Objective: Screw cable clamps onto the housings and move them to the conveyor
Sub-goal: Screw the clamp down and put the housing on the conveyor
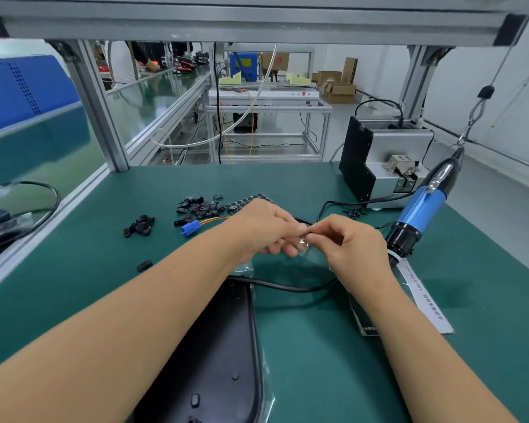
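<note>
We see left hand (264,228) and right hand (353,244) pinching clear film above one black housing (214,346). Beyond the housing: two clamp piles, one screwdriver (422,209).

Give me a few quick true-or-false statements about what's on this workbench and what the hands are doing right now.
1. Both hands meet above the green mat, the left hand and right hand pinching something small between them. True.
2. The blue screwdriver is held in the right hand. False: it hangs from a hook at the right, untouched.
3. A pile of small black clamps lies beyond the hands. True.
4. The black housing sits on the conveyor. False: it lies on the mat, under the left forearm.
5. A black cable curves below the hands. True.
</note>
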Demonstrator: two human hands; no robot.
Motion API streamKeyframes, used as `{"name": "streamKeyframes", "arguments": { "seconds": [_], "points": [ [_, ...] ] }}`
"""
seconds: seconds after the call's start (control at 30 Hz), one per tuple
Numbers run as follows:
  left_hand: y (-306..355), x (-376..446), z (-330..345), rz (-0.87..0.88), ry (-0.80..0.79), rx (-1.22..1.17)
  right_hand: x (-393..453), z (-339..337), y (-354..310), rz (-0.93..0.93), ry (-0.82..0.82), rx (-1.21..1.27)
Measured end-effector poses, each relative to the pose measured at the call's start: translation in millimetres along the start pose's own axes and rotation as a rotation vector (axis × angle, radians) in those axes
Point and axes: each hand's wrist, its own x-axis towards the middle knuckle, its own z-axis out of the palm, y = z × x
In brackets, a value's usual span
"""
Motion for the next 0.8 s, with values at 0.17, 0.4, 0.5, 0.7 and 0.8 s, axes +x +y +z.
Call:
{"name": "streamKeyframes", "arguments": {
  "seconds": [0.17,0.4,0.5,0.7,0.8],
  "points": [
    [5,5,-9,-0.050,-0.081,0.022,-1,2,-5,-0.005,0.051,-0.038],
    [14,2,-13,-0.107,-0.147,0.029,0,5,-8,0.067,0.040,0.034],
    [13,1,-13,-0.111,-0.144,0.032,-1,4,-8,0.064,0.040,0.040],
    [10,4,-12,-0.107,-0.138,0.003,-2,2,-12,0.069,0.041,0.087],
    [6,5,-14,-0.107,-0.109,-0.013,-1,2,-12,0.046,0.007,0.114]
  ]
}}
